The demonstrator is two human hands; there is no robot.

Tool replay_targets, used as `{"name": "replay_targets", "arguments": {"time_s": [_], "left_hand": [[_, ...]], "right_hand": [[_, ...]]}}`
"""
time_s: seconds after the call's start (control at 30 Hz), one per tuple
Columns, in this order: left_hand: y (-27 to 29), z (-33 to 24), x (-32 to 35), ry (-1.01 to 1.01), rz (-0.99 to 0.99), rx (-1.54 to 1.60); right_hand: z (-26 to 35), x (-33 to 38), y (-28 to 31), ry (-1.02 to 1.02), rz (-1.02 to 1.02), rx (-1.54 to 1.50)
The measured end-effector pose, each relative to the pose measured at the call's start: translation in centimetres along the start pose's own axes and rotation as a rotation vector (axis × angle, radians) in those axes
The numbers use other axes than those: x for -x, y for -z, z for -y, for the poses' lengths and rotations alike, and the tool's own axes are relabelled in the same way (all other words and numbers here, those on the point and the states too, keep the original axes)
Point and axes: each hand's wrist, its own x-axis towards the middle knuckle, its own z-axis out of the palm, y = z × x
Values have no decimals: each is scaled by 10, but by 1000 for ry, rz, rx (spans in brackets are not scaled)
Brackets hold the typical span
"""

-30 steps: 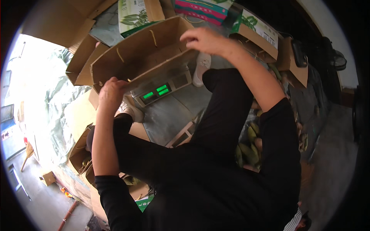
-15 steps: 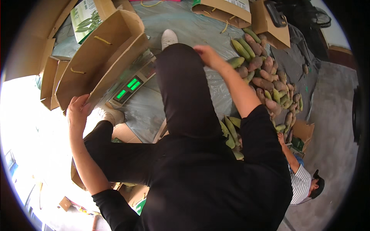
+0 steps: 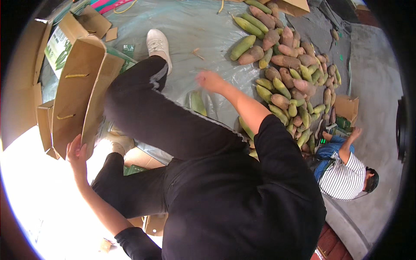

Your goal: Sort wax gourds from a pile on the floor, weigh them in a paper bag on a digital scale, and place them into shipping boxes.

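Note:
At the left, my left hand (image 3: pixel 76 152) is closed on the near end of a tall open cardboard box (image 3: pixel 89 97) with yellow cord handles; the box leans beside my bent leg. My right hand (image 3: pixel 209 81) hangs over the plastic sheet, its fingers curled in and nothing visible in them. Below it, a green piece (image 3: pixel 198 103) lies against my knee. To the right of this hand spreads a heap of long green radish-like vegetables (image 3: pixel 248 25) and reddish-brown ones (image 3: pixel 251 55). My leg hides the scale.
The translucent plastic sheet (image 3: pixel 186 17) covers the floor, and a white shoe (image 3: pixel 158 45) stands on it. More cardboard (image 3: pixel 26 104) lines the far left. At right, a co-worker in a striped shirt (image 3: pixel 344 177) sits by a small box (image 3: pixel 346 108).
My view has shifted, and my raised knee has swung left, covering the scale with its green display. The right hand has come off the knee over the sheet. My left hand stays at the box.

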Motion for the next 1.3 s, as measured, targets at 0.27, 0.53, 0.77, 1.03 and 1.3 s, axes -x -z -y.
{"name": "replay_targets", "arguments": {"time_s": [0.27,0.53,0.77,1.03,1.3], "left_hand": [[-4,25,-3,26,17,94],[-11,2,-5,32,46,-3],[-14,-25,-6,-10,22,-242],[-8,-38,3,-14,-22,-231],[-7,-35,3,-41,-42,-201]], "right_hand": [[-32,11,-42,-169,188,-65],[-59,-2,-88,-606,143,-167],[-68,-9,-113,-620,74,-190],[-40,7,-66,-365,-175,-301],[59,-30,72,47,-516,-520]]}}
